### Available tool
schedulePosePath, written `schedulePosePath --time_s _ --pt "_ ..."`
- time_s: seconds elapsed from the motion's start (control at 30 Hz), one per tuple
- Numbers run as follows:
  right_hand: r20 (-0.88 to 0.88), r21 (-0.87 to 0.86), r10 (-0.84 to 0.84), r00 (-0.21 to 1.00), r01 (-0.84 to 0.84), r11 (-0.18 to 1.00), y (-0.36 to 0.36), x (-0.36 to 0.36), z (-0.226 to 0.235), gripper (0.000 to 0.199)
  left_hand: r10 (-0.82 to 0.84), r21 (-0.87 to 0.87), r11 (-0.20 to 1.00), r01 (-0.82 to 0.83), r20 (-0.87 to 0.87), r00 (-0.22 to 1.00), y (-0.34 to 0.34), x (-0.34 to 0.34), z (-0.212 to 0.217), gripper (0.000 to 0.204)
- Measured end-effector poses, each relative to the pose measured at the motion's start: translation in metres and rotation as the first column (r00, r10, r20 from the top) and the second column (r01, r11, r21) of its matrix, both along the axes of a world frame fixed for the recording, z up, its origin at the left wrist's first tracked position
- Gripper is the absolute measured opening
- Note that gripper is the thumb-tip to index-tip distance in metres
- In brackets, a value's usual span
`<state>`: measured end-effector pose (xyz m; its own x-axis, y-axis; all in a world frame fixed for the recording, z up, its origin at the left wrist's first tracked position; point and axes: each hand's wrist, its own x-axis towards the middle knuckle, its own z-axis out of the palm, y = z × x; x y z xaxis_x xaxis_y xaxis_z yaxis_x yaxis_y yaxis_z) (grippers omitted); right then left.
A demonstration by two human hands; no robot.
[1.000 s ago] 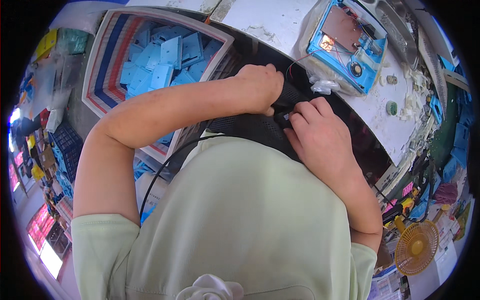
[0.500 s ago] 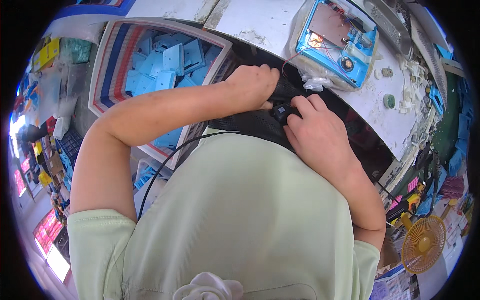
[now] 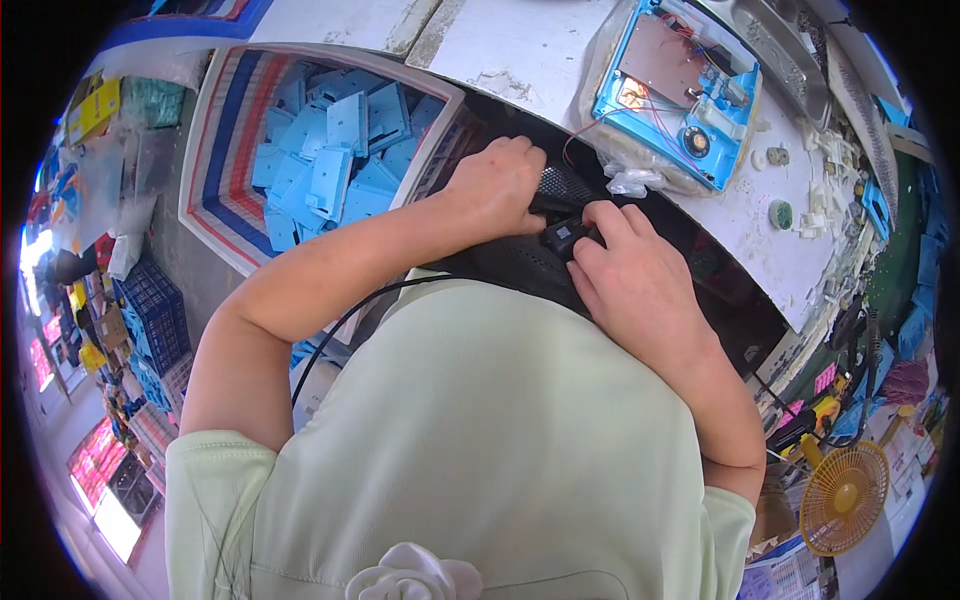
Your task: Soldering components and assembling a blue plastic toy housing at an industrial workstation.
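A black mesh bag or pouch [image 3: 565, 185] lies across my lap below the table edge. Curled around its upper left edge is my left hand [image 3: 498, 185], with the fingertips partly hidden. My right hand [image 3: 635, 265] grips a small black box-shaped device [image 3: 563, 235] with a pale label, thumb and fingers at its right side. The device sits against the mesh, close to my left thumb. A black cable [image 3: 370, 297] runs from near the mesh down along my left side.
A white crate [image 3: 455, 100] with a striped liner holds many light-blue plastic panels [image 3: 330, 180] on the left. On the white table [image 3: 500, 40] rests an opened blue casing [image 3: 690, 90] with wires. White scraps [image 3: 825, 195] line its right side. A yellow fan [image 3: 845, 497] stands lower right.
My left arm has swung inward to the right, and my left hand has shifted slightly left along the mesh. My right hand keeps its hold on the device, almost unmoved.
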<state>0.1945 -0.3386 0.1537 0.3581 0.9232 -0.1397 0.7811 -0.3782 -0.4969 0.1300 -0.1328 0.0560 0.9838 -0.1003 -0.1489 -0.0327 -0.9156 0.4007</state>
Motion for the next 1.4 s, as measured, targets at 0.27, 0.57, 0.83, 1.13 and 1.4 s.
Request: schedulePosePath --time_s 0.27,0.57,0.83,1.13,1.4 --pt "0.017 -0.012 0.000 1.000 0.000 1.000 0.002 0.001 -0.002 0.010 -0.041 0.127 0.989 0.071 -0.227 0.973 -0.012 0.019 0.011 0.055" --pt "0.003 -0.020 0.016 1.000 -0.016 1.000 0.002 0.002 0.000 0.011 -0.123 0.117 0.981 0.157 -0.257 0.959 -0.012 0.025 0.011 0.051" --pt "-0.009 0.005 0.012 1.000 -0.012 1.000 0.002 0.003 -0.004 0.011 -0.125 0.123 0.980 0.156 -0.230 0.965 -0.010 0.021 0.011 0.051" --pt "-0.014 -0.029 0.008 1.000 -0.008 1.000 0.004 0.002 -0.002 0.011 -0.304 -0.113 0.950 0.290 -0.528 0.793 0.025 0.059 0.045 0.030" --pt "0.042 -0.105 0.068 0.997 -0.063 0.993 0.009 0.002 0.004 0.012 -0.337 -0.131 0.935 0.328 -0.609 0.718 0.027 0.075 0.052 0.031"
